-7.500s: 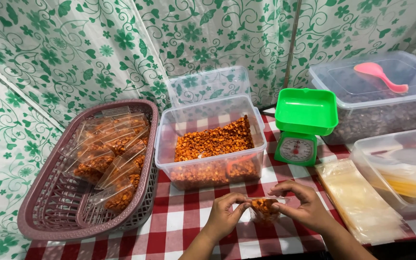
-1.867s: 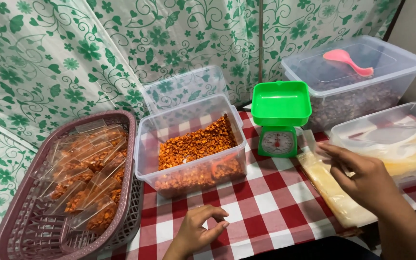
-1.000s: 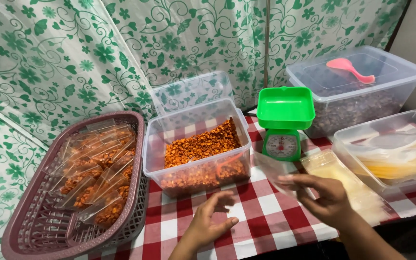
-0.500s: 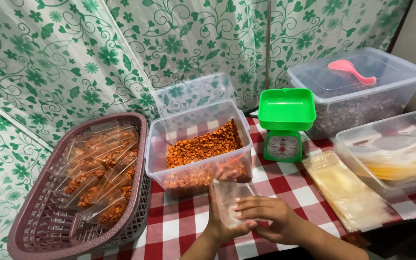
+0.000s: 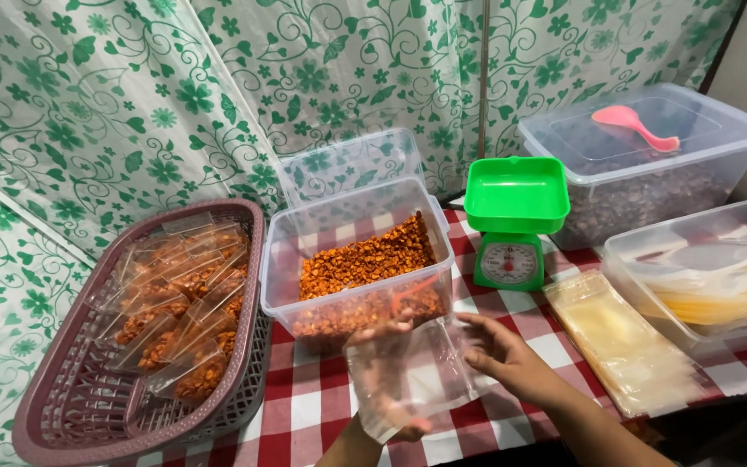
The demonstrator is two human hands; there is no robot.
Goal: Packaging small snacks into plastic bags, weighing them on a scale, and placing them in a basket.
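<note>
Right now both hands are on one clear bag [image 5: 408, 376], held up over the checked cloth [image 5: 322, 406] just in front of the tub [image 5: 352, 259] of orange snack bits. Left hand [image 5: 382, 380] is seen through the plastic: fingers curled, looks like it's inside or right behind the bag w/ a loose hold, can't tell which. Right hand [image 5: 503, 359] is half open, fingertips at the bag's right edge, spreading or steadying it, not clamped.

Bag is empty, mouth seems to face the tub, tilted a bit.

Outward: basket [image 5: 62, 415] to the left w/ filled packets [image 5: 179, 320]; green scale [image 5: 512, 220] just right of the tub; stack of flat bags [image 5: 628, 346] beside the right forearm; lidded bin [image 5: 650, 164] w/ a pink spoon [image 5: 637, 128] at back right; another tub [image 5: 711, 277] at far right.

Risks, as I judge it: the film is thin and slick, so a light pinch could let it slip or let the mouth fold shut. The bag sits close to the tub wall, so an elbow or wrist could nudge the tub. Bits could land on the cloth if the mouth isn't held wide. The flat stack lies near the table edge and the right arm could drag it off.
</note>
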